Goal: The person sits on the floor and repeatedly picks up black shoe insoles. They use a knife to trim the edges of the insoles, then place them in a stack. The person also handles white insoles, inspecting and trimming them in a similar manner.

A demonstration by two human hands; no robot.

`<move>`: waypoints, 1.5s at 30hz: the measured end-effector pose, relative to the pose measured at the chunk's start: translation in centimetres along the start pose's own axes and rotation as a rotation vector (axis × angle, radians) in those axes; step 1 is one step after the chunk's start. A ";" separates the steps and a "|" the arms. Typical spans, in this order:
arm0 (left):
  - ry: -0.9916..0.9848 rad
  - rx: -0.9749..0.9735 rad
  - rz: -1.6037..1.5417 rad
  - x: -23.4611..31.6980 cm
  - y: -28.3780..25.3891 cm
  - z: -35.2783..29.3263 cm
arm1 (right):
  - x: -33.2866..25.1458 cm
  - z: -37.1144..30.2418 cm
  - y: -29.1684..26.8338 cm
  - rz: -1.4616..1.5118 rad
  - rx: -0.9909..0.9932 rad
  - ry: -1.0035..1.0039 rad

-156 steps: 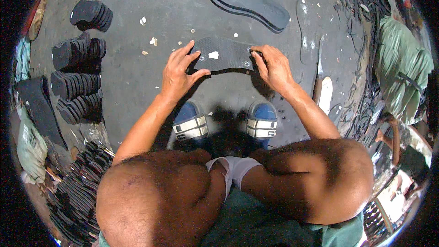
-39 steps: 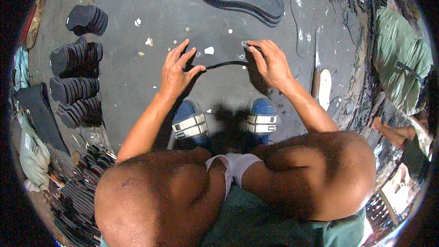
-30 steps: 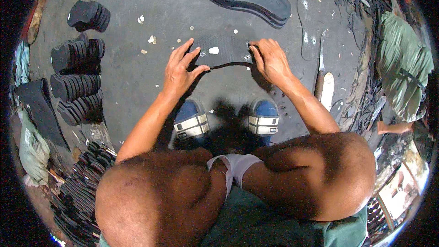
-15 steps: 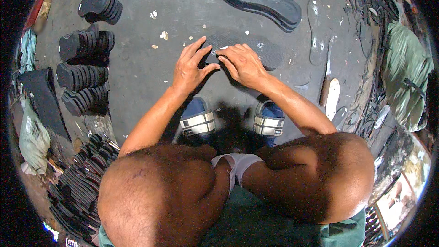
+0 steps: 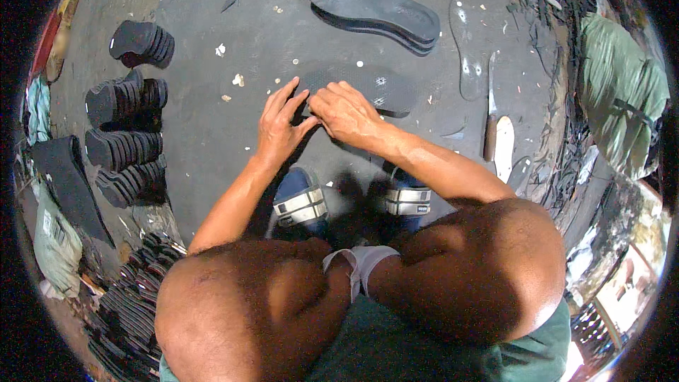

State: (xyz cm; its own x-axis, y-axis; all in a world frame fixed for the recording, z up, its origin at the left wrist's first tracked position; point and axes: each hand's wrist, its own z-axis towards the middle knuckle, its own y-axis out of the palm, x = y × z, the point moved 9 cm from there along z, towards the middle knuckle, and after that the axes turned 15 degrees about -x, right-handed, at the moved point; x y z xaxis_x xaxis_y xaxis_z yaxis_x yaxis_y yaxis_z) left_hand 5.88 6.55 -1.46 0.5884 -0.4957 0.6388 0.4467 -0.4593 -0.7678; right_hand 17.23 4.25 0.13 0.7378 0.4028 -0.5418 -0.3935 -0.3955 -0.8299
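Observation:
A dark, textured shoe sole (image 5: 397, 93) lies flat on the grey sheet, with white marks towards its right end. Around its left end my left hand (image 5: 279, 126) rests with thumb and fingers spread apart, the fingertips at the edge. My right hand (image 5: 345, 110) bends over the sole's left part, its fingers curled and pressed together near my left thumb. Whatever those fingers pinch, if anything, is hidden beneath them. Beyond the hands sits a small stack of larger black soles (image 5: 378, 13), the top one bearing a white sticker.
Several stacks of black sole pieces (image 5: 124, 148) line the left side. On the right lie a knife (image 5: 491, 102), a white sole-shaped piece (image 5: 503, 145) and a thin flat sole template (image 5: 467, 56). A green sack (image 5: 615, 92) and black scraps (image 5: 555, 10) border the sheet. My sandalled feet (image 5: 300, 201) are close below.
My right hand's fingers have curled in tighter over the sole, where they were more stretched out. My left hand keeps its spread at the sole's end. The whole view has shifted slightly.

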 end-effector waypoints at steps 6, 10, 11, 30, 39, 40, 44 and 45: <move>-0.049 -0.023 0.018 -0.5 0.0 -0.8 | 1.2 -1.0 -1.4 0.088 0.123 -0.005; 0.017 -0.007 -0.008 -0.1 0.4 -0.1 | 4.0 -6.0 -7.1 -0.012 0.216 0.094; 0.022 -0.011 -0.050 0.3 0.7 0.2 | 5.4 -7.4 -6.0 0.000 0.102 0.153; -0.016 -0.103 -0.063 -2.1 2.8 0.0 | 14.1 -4.9 -15.3 -0.155 0.191 0.241; -0.056 0.005 -0.128 -1.9 0.5 -0.9 | 6.5 -7.5 -1.3 -0.054 -0.058 0.132; -0.011 -0.009 -0.067 -1.7 0.5 -0.7 | 6.2 -7.3 -1.4 -0.043 -0.057 0.138; -0.070 -0.046 -0.219 -4.2 1.9 -1.0 | 6.7 -8.0 -1.3 0.000 -0.037 0.135; -0.033 -0.038 -0.033 -3.3 1.3 -0.8 | 7.0 -8.4 -1.4 -0.018 -0.065 0.151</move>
State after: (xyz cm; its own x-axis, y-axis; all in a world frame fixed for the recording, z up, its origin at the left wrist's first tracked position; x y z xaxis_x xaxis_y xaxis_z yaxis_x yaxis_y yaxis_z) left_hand 4.00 7.02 -4.48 0.5960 -0.4558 0.6611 0.4403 -0.5029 -0.7437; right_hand 27.57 0.69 -1.35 0.8203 0.2838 -0.4965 -0.3465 -0.4439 -0.8263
